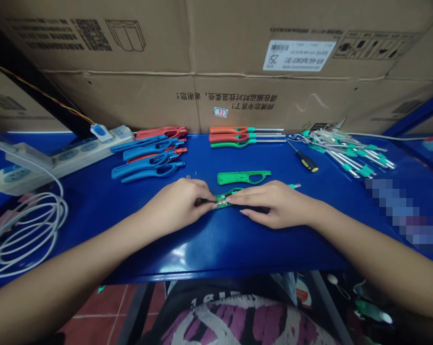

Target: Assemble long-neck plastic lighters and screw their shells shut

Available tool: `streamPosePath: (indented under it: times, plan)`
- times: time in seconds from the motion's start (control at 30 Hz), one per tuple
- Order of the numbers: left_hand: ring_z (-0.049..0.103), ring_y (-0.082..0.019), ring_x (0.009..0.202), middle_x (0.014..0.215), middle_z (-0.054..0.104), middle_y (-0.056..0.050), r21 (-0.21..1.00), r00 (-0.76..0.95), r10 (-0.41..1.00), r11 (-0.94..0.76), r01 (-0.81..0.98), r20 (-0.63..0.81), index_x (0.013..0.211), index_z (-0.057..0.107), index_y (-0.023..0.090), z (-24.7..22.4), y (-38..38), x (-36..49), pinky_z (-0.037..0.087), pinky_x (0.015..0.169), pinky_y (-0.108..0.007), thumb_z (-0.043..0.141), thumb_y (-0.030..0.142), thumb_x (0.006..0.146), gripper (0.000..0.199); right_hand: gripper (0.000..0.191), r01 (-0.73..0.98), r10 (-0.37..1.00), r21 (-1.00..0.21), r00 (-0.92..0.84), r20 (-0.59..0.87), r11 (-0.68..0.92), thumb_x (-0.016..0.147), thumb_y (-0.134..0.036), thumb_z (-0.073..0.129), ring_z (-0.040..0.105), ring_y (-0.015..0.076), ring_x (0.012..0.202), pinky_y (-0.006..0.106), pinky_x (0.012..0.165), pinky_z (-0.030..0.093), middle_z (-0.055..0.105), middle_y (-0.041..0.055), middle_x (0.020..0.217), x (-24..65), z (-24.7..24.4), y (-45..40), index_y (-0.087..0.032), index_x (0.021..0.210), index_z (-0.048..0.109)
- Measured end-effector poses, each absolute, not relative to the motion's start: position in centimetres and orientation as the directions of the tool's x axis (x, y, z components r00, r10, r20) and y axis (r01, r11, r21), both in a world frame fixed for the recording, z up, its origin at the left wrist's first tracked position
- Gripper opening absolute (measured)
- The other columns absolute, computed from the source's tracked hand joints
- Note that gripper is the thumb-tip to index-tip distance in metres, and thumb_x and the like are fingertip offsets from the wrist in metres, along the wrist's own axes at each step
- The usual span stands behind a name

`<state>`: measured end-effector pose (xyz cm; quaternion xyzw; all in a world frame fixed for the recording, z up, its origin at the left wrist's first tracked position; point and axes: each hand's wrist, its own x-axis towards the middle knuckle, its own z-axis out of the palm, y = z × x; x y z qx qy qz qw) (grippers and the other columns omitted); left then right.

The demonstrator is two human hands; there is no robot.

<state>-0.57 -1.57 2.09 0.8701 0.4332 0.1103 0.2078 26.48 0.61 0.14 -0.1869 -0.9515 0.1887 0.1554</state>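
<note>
A green long-reach lighter (pixel 222 203) lies at the middle of the table with its casing opened and its inner parts showing. Thumb and fingers of my left hand (pixel 180 203) pinch its left end. From the other side my right hand (pixel 279 206) lays its fingertips on the inner parts and hides much of the lighter; a metal tip (pixel 297 185) shows beyond that hand. Just behind is a separate green casing half (pixel 243 178). Tiny metal bits (pixel 188 177) lie beyond my left hand.
Blue casings (pixel 148 167) and red casings (pixel 159 132) are piled back left, beside a white power strip (pixel 69 160) and coiled cable (pixel 26 235). Lighters with metal tubes (pixel 234 138), a screwdriver (pixel 304 159) and a heap of metal tubes (pixel 346 151) line the back. Cardboard (pixel 159 105) stands behind.
</note>
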Motion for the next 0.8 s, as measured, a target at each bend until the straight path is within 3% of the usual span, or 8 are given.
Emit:
streamPosePath:
  times: [0.5,0.67,0.8]
  plan:
    - [0.066,-0.015,0.072,0.087,0.074,-0.001,0.588,0.529,0.849,-0.429,0.686,0.002,0.091,0.079,0.021,1.23,-1.14,-0.39,0.048,0.066,-0.025,0.076,0.021,0.083,0.009,0.039,0.301,0.415,-0.424,-0.886,0.207,0.854,0.097,-0.024,0.055,0.066,0.0181,0.123,0.032,0.099,0.056,0.070,0.0032,0.132,26.41,-0.04,0.67,-0.023,0.136,0.062]
    - [0.065,-0.015,0.069,0.086,0.074,-0.002,0.559,0.534,0.845,-0.457,0.692,0.030,0.093,0.080,0.021,1.47,-1.39,-0.34,0.048,0.064,-0.026,0.074,0.023,0.085,0.011,0.038,0.303,0.412,-0.425,-0.890,0.192,0.853,0.098,-0.025,0.054,0.066,0.0171,0.122,0.031,0.099,0.055,0.070,0.0022,0.132,26.39,0.13,0.59,-0.024,0.135,0.063]
    - [0.068,-0.017,0.078,0.092,0.075,-0.004,0.533,0.555,0.830,-0.491,0.689,0.048,0.095,0.080,0.021,1.66,-1.51,-0.26,0.049,0.070,-0.027,0.065,0.024,0.092,0.016,0.036,0.308,0.397,-0.374,-0.898,0.191,0.875,0.100,-0.025,0.051,0.067,0.0169,0.120,0.029,0.093,0.056,0.070,0.0015,0.133,26.33,0.27,0.44,-0.024,0.134,0.062]
